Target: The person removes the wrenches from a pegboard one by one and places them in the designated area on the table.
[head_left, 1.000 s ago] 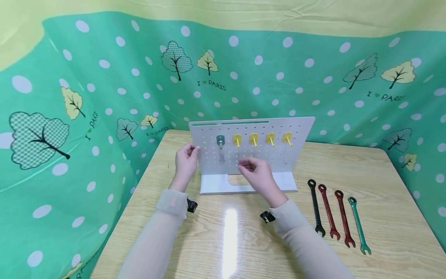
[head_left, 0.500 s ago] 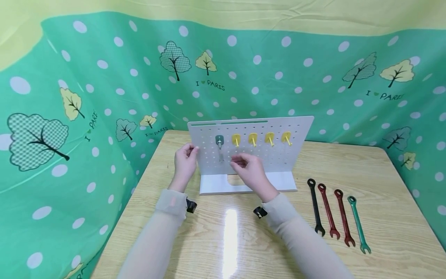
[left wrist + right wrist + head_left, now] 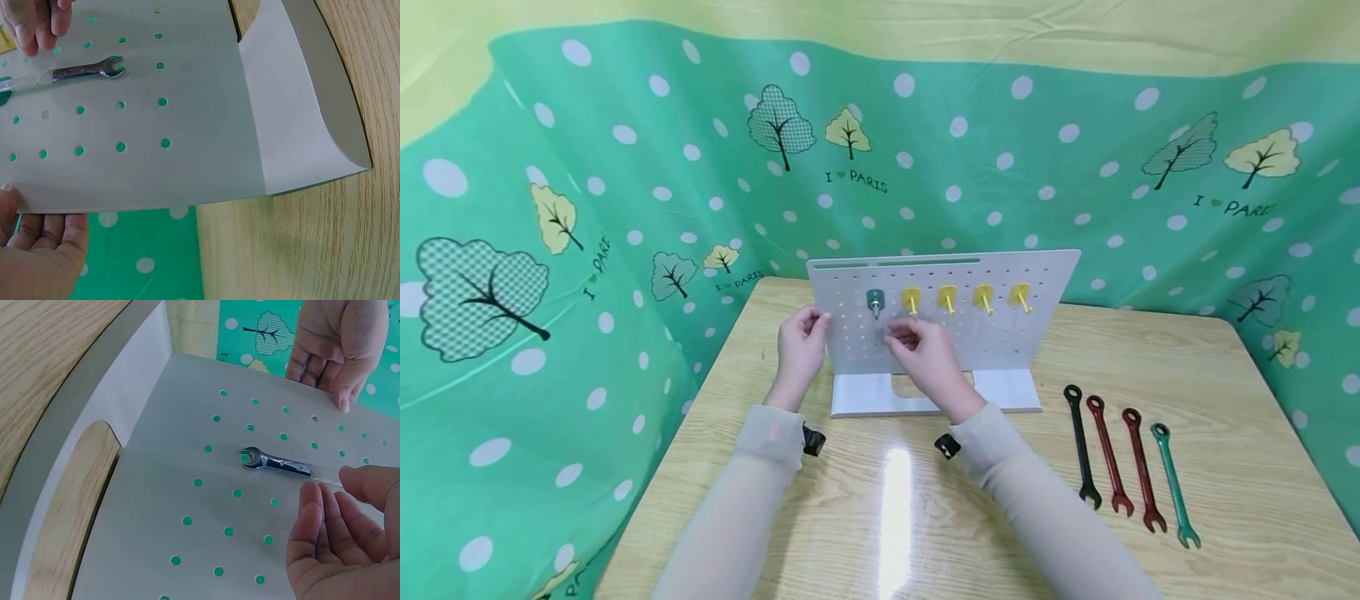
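A white pegboard (image 3: 1000, 337) stands on the table, with a small silver wrench (image 3: 284, 464) hanging from its green hook (image 3: 876, 296). At the board's left edge my left hand (image 3: 801, 348) grips it, thumb in front and fingers behind, as the left wrist view shows. My right hand (image 3: 928, 357) is in front of the board, just right of the wrench, fingers loosely bent and thumb apart from them. In the right wrist view that thumb overlaps the wrench's pale shaft; the left wrist view has the fingertips (image 3: 45, 39) apart from it.
Several yellow hooks (image 3: 947, 297) line the board to the right of the green one. On the table's right side lie a black wrench (image 3: 1082, 450), two red wrenches (image 3: 1108, 457) and a green wrench (image 3: 1176, 492). A patterned green curtain (image 3: 662, 167) surrounds the table.
My right hand has moved left and slightly up across the board, close to the hanging wrench. The left hand stays on the board's edge.
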`<control>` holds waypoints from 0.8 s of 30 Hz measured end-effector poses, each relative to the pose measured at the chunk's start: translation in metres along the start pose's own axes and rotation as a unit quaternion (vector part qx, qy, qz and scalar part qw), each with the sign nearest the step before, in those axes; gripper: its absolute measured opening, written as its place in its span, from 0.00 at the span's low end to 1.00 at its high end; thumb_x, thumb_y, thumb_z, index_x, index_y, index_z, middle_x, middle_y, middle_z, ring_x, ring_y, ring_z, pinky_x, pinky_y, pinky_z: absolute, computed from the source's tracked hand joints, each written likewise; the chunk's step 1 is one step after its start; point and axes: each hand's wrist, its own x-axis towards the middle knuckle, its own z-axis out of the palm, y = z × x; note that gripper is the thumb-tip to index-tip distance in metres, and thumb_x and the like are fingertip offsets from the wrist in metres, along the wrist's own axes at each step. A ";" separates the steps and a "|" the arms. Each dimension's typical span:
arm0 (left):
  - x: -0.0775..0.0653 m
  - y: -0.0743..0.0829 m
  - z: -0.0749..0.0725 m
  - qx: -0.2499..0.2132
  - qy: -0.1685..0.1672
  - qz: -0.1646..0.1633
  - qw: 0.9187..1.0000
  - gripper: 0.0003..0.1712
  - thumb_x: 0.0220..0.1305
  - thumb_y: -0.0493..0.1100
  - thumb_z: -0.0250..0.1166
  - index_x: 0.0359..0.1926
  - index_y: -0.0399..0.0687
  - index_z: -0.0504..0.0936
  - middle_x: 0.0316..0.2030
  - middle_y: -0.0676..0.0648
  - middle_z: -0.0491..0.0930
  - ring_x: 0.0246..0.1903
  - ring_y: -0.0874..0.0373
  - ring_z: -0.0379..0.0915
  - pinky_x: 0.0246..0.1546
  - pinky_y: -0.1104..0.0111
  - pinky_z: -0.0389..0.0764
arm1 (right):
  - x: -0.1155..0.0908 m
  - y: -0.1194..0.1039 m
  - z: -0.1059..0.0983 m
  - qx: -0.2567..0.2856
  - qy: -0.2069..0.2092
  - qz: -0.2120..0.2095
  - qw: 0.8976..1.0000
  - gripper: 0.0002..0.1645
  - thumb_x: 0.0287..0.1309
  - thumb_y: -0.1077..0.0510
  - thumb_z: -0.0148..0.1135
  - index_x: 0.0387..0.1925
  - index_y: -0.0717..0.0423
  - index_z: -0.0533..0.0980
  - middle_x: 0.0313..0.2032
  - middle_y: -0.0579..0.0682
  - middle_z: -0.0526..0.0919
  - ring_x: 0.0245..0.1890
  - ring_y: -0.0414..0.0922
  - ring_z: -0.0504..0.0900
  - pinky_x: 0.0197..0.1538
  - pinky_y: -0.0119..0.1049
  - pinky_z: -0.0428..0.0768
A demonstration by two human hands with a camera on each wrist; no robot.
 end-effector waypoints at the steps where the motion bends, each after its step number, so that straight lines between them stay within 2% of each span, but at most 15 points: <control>1: 0.000 0.000 0.000 -0.001 0.000 0.000 1.000 0.10 0.76 0.37 0.59 0.47 0.33 0.83 0.42 0.37 0.85 0.43 0.48 0.82 0.44 0.61 0.84 | 0.001 0.000 0.001 -0.002 0.002 -0.001 1.000 0.10 0.65 0.64 0.68 0.46 0.64 0.84 0.38 0.48 0.85 0.38 0.43 0.83 0.42 0.34 0.84; 7: 0.001 0.000 0.001 -0.004 0.000 0.001 1.000 0.09 0.76 0.36 0.59 0.47 0.32 0.82 0.43 0.36 0.84 0.44 0.46 0.82 0.46 0.60 0.84 | 0.004 0.000 0.005 0.001 0.009 0.000 1.000 0.11 0.64 0.65 0.68 0.47 0.63 0.83 0.38 0.47 0.85 0.39 0.42 0.82 0.43 0.32 0.84; 16: 0.002 -0.002 0.002 -0.005 0.006 0.005 1.000 0.08 0.74 0.34 0.61 0.46 0.30 0.83 0.42 0.35 0.85 0.43 0.45 0.82 0.46 0.60 0.84 | 0.009 0.003 0.015 0.004 0.043 0.001 0.999 0.07 0.64 0.65 0.68 0.44 0.58 0.84 0.37 0.45 0.84 0.38 0.41 0.82 0.41 0.32 0.84; 24: 0.002 -0.003 0.003 -0.006 0.009 0.006 1.000 0.08 0.74 0.34 0.60 0.45 0.30 0.82 0.41 0.35 0.85 0.42 0.45 0.82 0.44 0.60 0.85 | 0.011 0.002 0.029 0.003 0.103 -0.020 0.994 0.05 0.60 0.63 0.73 0.38 0.58 0.85 0.33 0.45 0.86 0.33 0.40 0.83 0.36 0.31 0.84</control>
